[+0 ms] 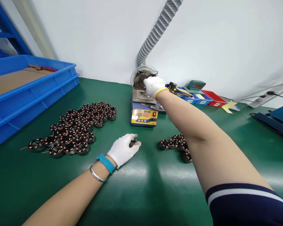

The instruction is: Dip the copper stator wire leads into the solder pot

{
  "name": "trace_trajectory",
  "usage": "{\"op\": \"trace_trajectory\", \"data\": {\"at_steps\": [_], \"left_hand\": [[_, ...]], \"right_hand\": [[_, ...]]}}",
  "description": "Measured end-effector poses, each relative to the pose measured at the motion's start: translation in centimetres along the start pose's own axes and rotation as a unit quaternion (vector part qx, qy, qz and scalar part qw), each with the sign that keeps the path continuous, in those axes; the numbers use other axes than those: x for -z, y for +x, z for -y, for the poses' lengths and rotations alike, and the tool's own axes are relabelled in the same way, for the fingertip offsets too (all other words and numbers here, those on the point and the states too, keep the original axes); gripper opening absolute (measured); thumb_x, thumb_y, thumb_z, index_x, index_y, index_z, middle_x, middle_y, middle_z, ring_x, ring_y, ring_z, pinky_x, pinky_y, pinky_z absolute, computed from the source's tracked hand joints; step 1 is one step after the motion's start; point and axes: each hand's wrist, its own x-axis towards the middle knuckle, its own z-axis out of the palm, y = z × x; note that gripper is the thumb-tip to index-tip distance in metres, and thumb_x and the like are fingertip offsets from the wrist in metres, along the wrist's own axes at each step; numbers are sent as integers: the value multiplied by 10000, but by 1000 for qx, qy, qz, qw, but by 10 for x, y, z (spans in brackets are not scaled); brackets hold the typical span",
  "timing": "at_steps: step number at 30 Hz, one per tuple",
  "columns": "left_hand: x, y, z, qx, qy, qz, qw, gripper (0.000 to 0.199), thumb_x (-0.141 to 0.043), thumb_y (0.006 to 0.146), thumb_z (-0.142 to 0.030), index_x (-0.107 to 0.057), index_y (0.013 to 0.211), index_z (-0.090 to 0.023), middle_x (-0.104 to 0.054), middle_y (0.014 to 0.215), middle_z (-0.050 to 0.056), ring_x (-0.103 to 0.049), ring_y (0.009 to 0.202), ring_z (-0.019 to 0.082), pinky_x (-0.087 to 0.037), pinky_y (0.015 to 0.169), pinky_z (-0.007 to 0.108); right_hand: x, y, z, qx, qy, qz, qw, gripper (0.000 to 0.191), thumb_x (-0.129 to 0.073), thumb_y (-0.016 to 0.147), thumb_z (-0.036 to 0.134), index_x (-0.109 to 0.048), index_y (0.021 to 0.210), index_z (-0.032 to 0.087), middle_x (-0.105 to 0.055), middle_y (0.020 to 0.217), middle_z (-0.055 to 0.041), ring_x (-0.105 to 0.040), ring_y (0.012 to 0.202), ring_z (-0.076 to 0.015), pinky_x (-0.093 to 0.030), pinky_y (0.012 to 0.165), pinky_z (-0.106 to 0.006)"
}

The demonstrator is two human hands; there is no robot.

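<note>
My left hand (124,150), in a white glove, rests low over the green mat. Its thumb and forefinger are apart, with nothing visible between them. My right hand (155,87), also gloved, reaches to the metal top of a blue and yellow solder pot (144,117) with a red lit display. Its fingers are curled closed, and what they hold is hidden. Many copper-wound stator coils (81,121) stand grouped on the mat to the left. A smaller group of coils (173,142) lies to the right, partly hidden behind my right forearm.
Behind the pot a round fan guard (141,81) joins a grey ribbed hose (159,28). A large blue crate (37,97) stands at left. Small blue bins (200,99) with tools, a red bin (214,99) and a green digital box (196,85) line the back right.
</note>
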Motion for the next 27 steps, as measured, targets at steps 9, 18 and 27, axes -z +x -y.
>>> {"op": "trace_trajectory", "data": {"at_steps": [9, 18, 27], "left_hand": [[0, 0, -2, -3, 13, 2, 1000, 375, -511, 848, -368, -612, 1152, -173, -660, 1091, 72, -611, 989, 231, -480, 872, 340], [-1, 0, -2, 8, -24, -10, 1000, 391, -536, 826, -372, -603, 1156, -175, -663, 1077, 77, -615, 956, 224, -483, 874, 352], [-8, 5, 5, 22, -236, -109, 965, 656, -542, 835, -396, -323, 1407, -162, -588, 1247, 102, -632, 859, 167, -527, 768, 289]], "right_hand": [[-11, 4, 3, -14, 10, -46, 999, 190, -534, 875, 182, -626, 919, 22, -628, 1011, -186, -525, 1134, -347, -399, 931, -498], [16, -11, -5, -26, -30, -35, 999, 364, -620, 775, 296, -616, 1104, 140, -622, 1073, -149, -568, 1041, -333, -454, 852, -504], [-12, -106, 35, 9, 240, 47, 970, 547, -654, 719, 464, -594, 1222, 258, -687, 981, -40, -639, 915, -263, -497, 821, -401]]}}
